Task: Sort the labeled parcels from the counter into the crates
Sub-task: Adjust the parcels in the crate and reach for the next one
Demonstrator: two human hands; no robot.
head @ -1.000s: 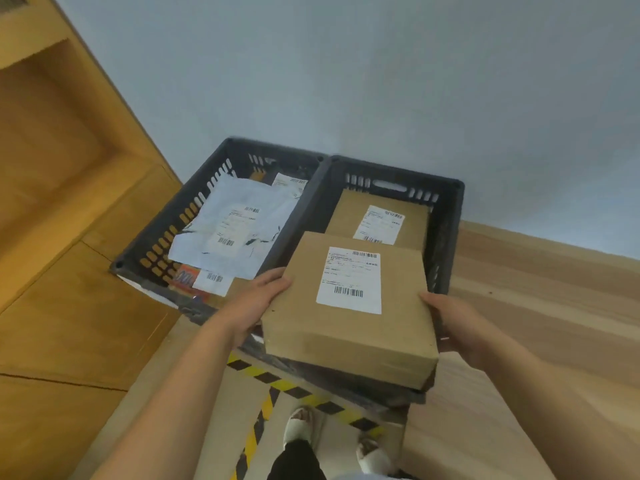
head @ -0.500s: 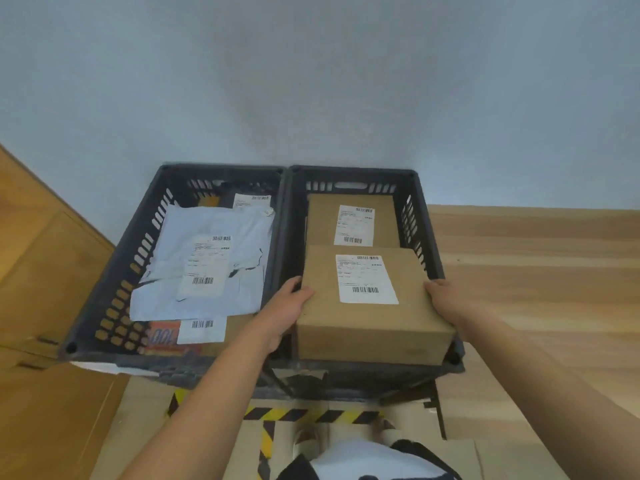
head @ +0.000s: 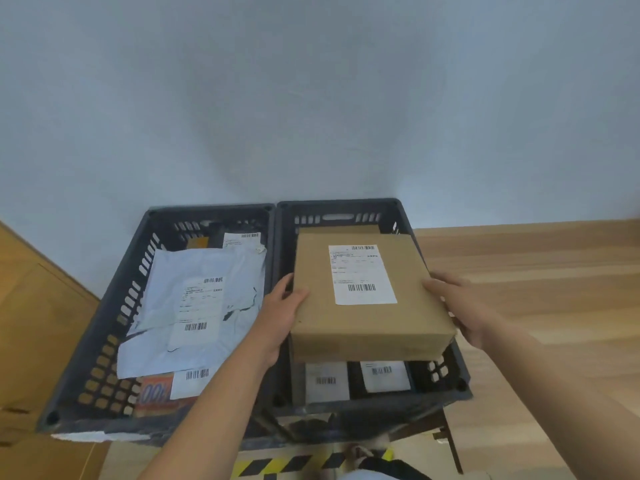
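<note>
Nearest, striped hazard tape (head: 277,466) is lying on the floor. Above it, the left hand (head: 282,318) and the right hand (head: 462,308) are clasping the labelled cardboard box (head: 370,344) by its opposite sides, holding it over the right crate (head: 462,384), above two small labelled packets (head: 325,380) lying at that crate's near end. Beside it, the left crate (head: 104,329) is holding a white poly mailer (head: 162,306), label facing up.

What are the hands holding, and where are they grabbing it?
A brown cardboard box: the left hand grips its left edge, the right hand its right edge, above the right crate.
</note>
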